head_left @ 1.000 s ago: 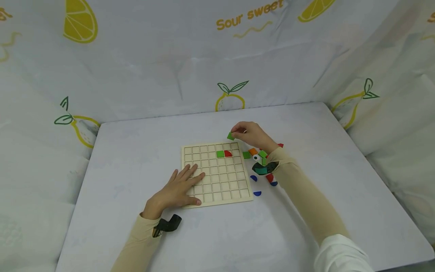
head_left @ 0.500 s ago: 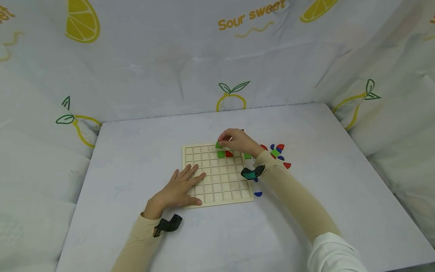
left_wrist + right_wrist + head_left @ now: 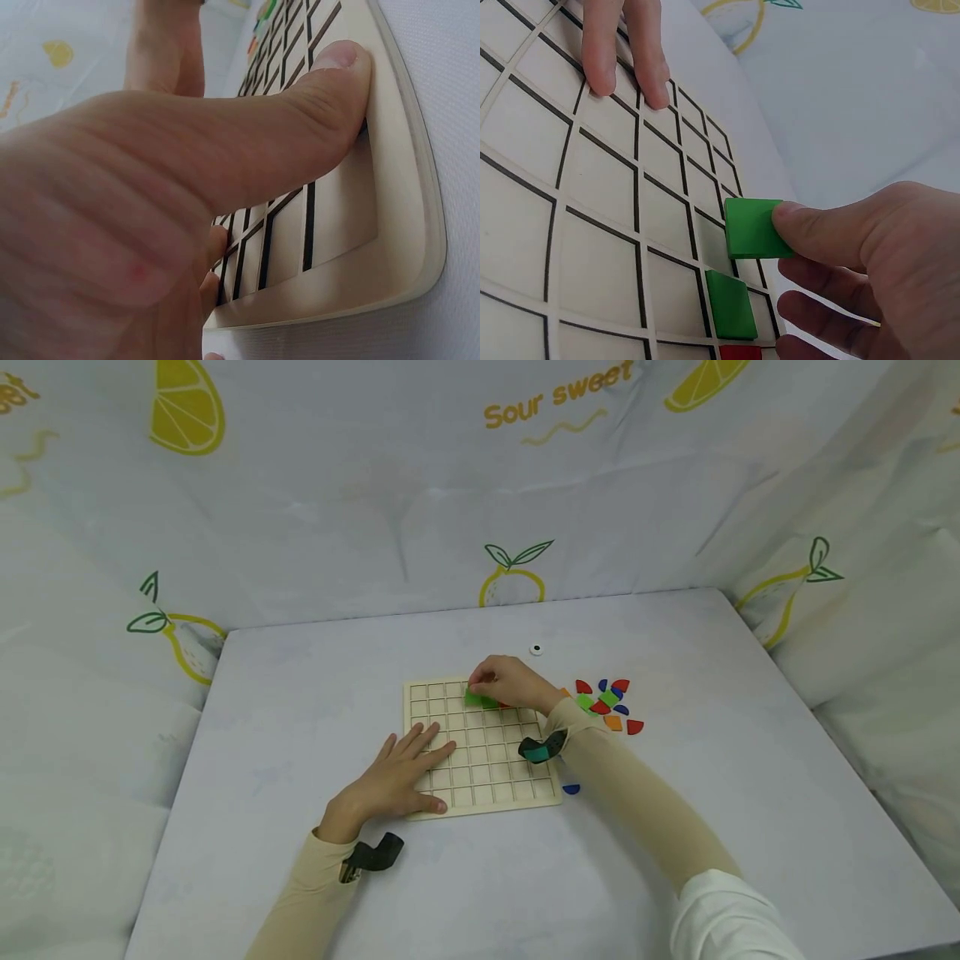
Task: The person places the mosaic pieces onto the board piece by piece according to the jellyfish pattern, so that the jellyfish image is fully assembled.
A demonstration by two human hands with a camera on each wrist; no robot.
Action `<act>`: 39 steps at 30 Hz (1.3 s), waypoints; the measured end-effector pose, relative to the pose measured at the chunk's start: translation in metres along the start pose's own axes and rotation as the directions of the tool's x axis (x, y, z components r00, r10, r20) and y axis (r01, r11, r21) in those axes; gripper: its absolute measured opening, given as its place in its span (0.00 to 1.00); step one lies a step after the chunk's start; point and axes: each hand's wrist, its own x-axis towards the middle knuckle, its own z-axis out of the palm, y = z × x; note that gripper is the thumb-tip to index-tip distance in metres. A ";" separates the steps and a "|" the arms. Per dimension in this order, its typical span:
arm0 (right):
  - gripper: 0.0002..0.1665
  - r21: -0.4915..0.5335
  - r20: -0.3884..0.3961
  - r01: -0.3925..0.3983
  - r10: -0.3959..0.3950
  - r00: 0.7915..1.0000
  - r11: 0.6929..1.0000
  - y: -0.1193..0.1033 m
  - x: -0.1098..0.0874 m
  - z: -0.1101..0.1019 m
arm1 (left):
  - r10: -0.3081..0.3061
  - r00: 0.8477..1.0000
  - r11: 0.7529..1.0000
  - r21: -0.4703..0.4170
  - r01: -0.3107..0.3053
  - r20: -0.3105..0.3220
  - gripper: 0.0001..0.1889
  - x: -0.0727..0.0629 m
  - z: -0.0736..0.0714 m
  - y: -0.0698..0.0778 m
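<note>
A pale wooden grid board [image 3: 480,768] lies on the white table. My left hand [image 3: 390,777] rests spread over its near left corner, the thumb [image 3: 341,67] lying along the rim in the left wrist view. Between thumb and fingers my right hand [image 3: 513,683] pinches a green square tile [image 3: 754,227], held over the grid's far part. Beside it, a second green square tile [image 3: 731,304] sits in a cell. A red quarter-round piece [image 3: 740,352] shows next to that one, mostly cut off by the frame's edge.
Right of the board lies a loose cluster of red, blue, green and orange pieces [image 3: 612,723]. A white disc with a black dot [image 3: 536,649] lies beyond the board. A blue half-round piece [image 3: 572,790] lies by the near right corner. A lemon-print curtain [image 3: 360,510] hangs behind.
My right hand has carried the green square tile leftward from beyond the board's far right edge to over the grid, next to the seated green tile. The left hand stays in place.
</note>
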 end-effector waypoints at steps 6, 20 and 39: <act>0.10 -0.028 0.011 -0.004 0.004 1.000 1.000 0.002 0.003 0.005 | 0.006 1.000 1.000 -0.003 -0.006 0.001 0.47 0.000 0.000 -0.001; 0.09 -0.134 0.015 -0.002 0.004 1.000 0.991 0.004 0.009 0.012 | 0.009 1.000 1.000 0.004 -0.009 -0.002 0.48 -0.001 0.001 -0.002; 0.09 -0.241 -0.014 0.093 -0.099 0.995 0.966 0.002 0.007 0.014 | 0.008 1.000 1.000 0.008 -0.008 -0.006 0.48 0.000 0.001 -0.001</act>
